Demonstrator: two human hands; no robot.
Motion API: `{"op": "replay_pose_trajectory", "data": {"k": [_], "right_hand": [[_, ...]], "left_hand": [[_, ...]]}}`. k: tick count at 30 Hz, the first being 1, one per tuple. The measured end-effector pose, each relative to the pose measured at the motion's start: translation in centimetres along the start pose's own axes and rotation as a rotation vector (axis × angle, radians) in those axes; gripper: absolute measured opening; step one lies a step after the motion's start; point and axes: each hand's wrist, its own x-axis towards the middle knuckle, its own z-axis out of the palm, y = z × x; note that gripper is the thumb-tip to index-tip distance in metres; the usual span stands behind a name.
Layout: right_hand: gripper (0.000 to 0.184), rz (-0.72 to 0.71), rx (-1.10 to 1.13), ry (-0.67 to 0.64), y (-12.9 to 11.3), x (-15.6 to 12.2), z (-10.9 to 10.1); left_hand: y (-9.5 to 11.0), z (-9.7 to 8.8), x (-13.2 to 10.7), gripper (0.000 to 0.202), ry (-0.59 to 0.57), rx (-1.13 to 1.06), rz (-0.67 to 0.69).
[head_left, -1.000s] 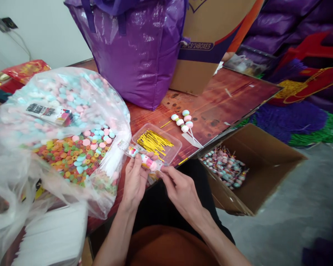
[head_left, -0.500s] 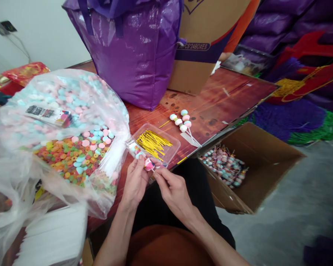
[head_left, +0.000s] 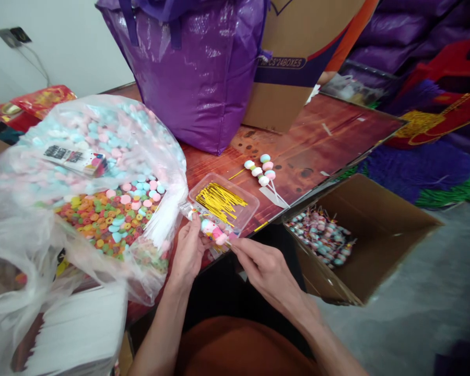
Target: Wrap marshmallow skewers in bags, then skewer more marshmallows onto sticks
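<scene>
A candy skewer [head_left: 213, 230] in a small clear printed wrapper lies across my hands, its pink, white and blue pieces in a row. My left hand [head_left: 187, 254] is closed on the wrapped upper part, thumb on top. Pinched in the fingers of my right hand [head_left: 267, 263] is the stick end of the skewer. Just beyond them is a clear plastic tray [head_left: 255, 202] of gold twist ties [head_left: 219, 200]. Two unwrapped candy skewers [head_left: 263, 170] lie on the table right of the tray, their white sticks toward me.
Left is a big clear bag [head_left: 137, 112] of loose candies, with white sticks [head_left: 162, 219] at its side. A purple bag [head_left: 191, 83] and a carton [head_left: 272, 107] stand behind. An open cardboard box [head_left: 387, 230] holding wrapped skewers is at right, beside the table edge.
My right hand has moved right and slightly down, and more of the skewer now shows between my hands. The whole view has shifted a little.
</scene>
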Motion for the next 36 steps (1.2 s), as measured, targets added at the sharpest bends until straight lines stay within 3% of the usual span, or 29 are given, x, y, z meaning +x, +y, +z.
{"op": "replay_pose_trajectory", "data": {"k": [7, 13, 20, 27, 36], "right_hand": [[0.025, 0.007, -0.069, 0.022, -0.3, 0.0, -0.5], [0.029, -0.032, -0.097, 0.066, -0.3, 0.4, 0.9], [0.023, -0.049, -0.049, 0.151, -0.4, 0.5, 2.3], [0.017, 0.044, -0.288, 0.251, -1.2, 0.7, 3.0], [0.016, 0.149, 0.030, 0.111, -0.9, 1.0, 2.0]], "left_hand": [[0.0, 0.4, -0.1, 0.053, 0.052, 0.005, 0.093], [-0.5, 0.4, -0.4, 0.043, 0.007, 0.008, 0.080], [-0.4, 0.3, -0.6, 0.047, 0.001, 0.006, 0.071], [-1.2, 0.6, -0.9, 0.043, -0.015, 0.031, 0.093], [-0.7, 0.2, -0.9, 0.041, -0.013, 0.024, 0.063]]}}
